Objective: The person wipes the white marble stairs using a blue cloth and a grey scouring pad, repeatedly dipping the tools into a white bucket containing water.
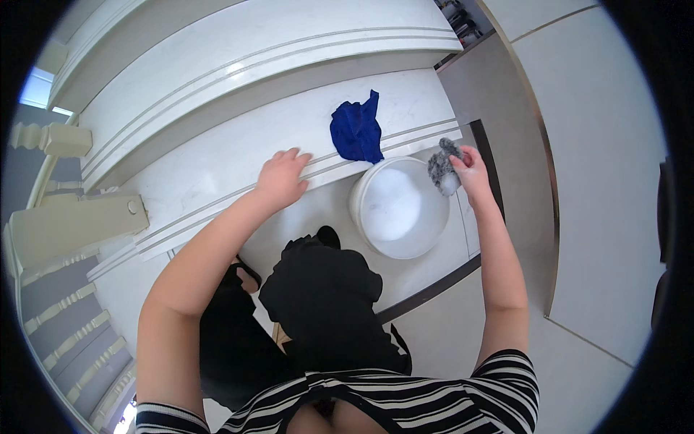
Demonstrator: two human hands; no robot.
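Observation:
My right hand [470, 172] grips a fluffy grey cloth [444, 163] with white suds on it, over the right rim of a white plastic bucket [436, 230]. White foam [391, 203] shows inside the bucket. My left hand [283, 178] rests with its fingers spread at the edge of the lowest step [217, 163] and holds nothing. Between my hands a crumpled dark blue cloth [356, 130] lies on that step, its lower end at the step's edge close to the bucket.
Further white steps [244, 59] rise beyond. Cream balusters [62, 309] and a newel post [76, 228] stand at the left. A pale wall panel [591, 163] is on the right. Dark objects [461, 21] sit behind the stairs' top right. My black-clad knees are below the bucket.

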